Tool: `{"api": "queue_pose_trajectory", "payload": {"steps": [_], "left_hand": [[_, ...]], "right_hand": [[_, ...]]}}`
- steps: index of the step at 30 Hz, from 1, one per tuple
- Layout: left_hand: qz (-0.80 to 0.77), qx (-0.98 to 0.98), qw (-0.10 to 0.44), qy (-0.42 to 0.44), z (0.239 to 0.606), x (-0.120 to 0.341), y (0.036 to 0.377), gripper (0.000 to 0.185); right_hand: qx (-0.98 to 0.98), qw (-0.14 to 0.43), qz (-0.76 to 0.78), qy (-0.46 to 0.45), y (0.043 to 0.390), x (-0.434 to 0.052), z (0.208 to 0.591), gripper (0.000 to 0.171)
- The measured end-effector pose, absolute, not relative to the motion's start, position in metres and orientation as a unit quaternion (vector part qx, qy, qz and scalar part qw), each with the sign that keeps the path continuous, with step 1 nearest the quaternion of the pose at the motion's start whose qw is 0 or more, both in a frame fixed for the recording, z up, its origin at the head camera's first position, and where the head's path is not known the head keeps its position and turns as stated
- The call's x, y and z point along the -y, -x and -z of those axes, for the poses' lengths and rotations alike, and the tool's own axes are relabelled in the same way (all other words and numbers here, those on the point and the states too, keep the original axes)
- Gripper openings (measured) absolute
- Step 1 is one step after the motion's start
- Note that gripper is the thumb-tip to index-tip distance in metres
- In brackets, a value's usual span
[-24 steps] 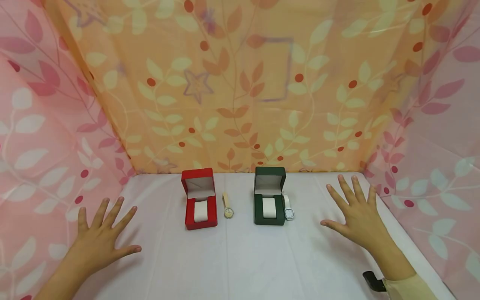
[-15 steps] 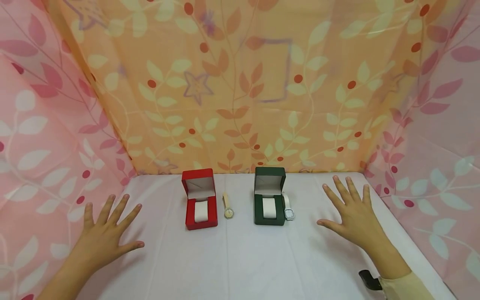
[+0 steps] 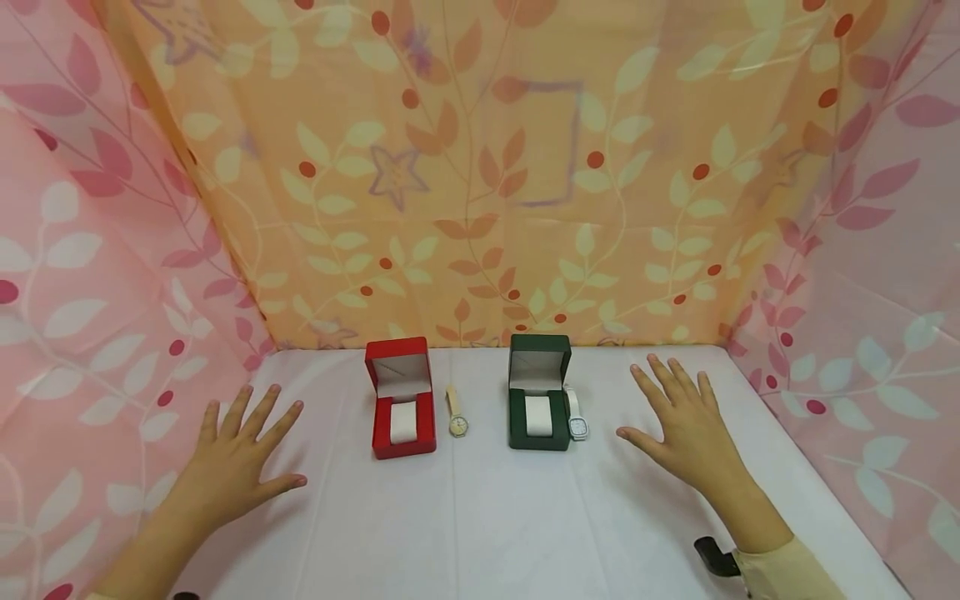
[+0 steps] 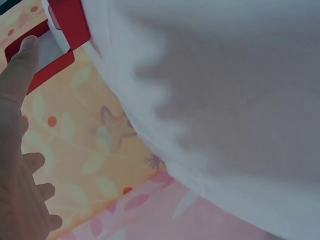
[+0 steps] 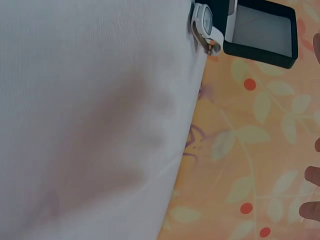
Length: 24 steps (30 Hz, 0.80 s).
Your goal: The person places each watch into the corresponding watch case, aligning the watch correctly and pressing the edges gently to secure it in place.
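My left hand hovers over the table's left side with its fingers spread, holding nothing. Nearest to it is a red watch box, lid raised, with a white cushion inside. A cream-strapped watch lies just right of that box. On the right, a dark green watch box also has its lid up and a white cushion in it. Against its right side lies a white watch with a squarish face. My right hand is raised to the right of it, fingers spread, palm down, holding nothing.
A white cloth covers the table. An orange leaf-patterned curtain hangs behind it, with pink patterned curtains at the left and right. A black object sits at the right sleeve.
Both hands have drifted inward: the left one rightward and slightly up in the head view, the right one leftward. The boxes and watches stay where they were.
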<state>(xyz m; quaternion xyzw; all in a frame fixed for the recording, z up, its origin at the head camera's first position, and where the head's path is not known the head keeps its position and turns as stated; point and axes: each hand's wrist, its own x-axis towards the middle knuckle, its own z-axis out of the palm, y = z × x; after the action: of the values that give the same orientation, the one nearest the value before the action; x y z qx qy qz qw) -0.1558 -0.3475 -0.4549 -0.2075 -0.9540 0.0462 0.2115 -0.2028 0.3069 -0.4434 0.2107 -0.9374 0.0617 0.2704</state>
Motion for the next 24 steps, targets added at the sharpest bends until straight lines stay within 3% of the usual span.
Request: {"api": "queue_pose_trajectory", "payload": {"steps": [24], "left_hand": [[0.052, 0.967, 0.148, 0.200, 0.457, 0.313, 0.167, 0.114]], "right_hand": [[0.930, 0.257, -0.110, -0.239, 0.205, -0.271, 0.459, 0.092]]}}
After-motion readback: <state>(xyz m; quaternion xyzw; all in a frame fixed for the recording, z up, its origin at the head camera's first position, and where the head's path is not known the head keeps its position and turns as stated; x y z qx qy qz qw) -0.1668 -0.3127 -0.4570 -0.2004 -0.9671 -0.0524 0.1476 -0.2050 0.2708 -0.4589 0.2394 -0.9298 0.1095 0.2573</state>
